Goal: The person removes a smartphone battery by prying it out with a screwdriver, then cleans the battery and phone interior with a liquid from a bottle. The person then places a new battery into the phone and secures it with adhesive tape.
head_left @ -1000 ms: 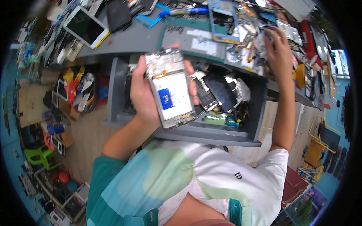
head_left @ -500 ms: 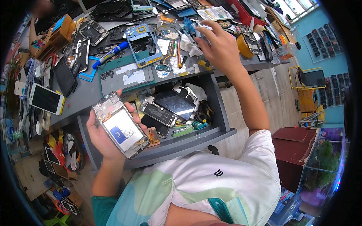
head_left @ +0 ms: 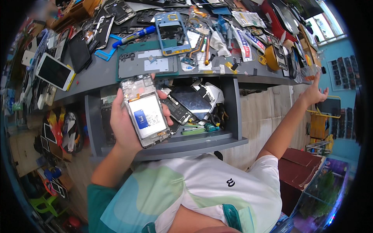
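My left hand grips an opened smartphone from beneath, fingers wrapped over its right edge. The phone's inside faces up, showing a white battery with a blue patch and bare parts at both ends. It is held above an open drawer. Inside that drawer lie another phone with a dark screen, a green-handled tool and pliers. Stretched far to the right, my right hand has its fingers apart and nothing in it. It is just below a clear plastic container at the desk's right end.
Along the grey desk lie a blue phone frame, a blue marker, a grey back panel, a white phone, white tubes and a yellow tape roll. A dark red box stands at lower right.
My right hand has moved from over the desk's tools out to the far right. My left hand still holds the opened phone, now farther right in view. The view itself has shifted.
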Action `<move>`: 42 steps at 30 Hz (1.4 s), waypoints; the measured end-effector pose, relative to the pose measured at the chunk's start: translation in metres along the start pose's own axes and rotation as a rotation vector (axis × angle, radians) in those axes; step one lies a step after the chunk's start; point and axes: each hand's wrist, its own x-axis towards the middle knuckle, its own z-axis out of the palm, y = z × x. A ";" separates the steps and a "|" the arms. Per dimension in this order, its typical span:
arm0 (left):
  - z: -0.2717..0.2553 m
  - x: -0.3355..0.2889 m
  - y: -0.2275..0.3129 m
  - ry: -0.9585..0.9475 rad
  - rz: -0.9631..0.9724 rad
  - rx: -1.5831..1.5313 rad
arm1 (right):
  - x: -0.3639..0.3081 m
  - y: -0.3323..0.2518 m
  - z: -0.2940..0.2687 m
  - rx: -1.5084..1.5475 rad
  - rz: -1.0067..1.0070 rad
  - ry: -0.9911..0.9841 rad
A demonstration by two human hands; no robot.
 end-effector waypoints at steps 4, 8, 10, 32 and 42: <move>-0.001 0.001 -0.001 -0.029 -0.030 -0.060 | 0.034 0.060 0.009 -0.130 0.031 -0.088; -0.007 -0.001 -0.001 -0.039 -0.058 -0.076 | 0.040 0.089 0.019 -0.004 0.084 -0.221; -0.011 0.000 -0.002 -0.018 -0.086 -0.051 | 0.048 0.102 0.014 -0.036 0.097 -0.231; -0.055 -0.038 0.044 0.093 0.223 0.158 | 0.062 0.141 0.045 -0.266 0.035 -0.288; -0.079 -0.059 0.049 0.148 0.280 0.087 | 0.119 0.167 0.030 -0.294 -0.224 -0.203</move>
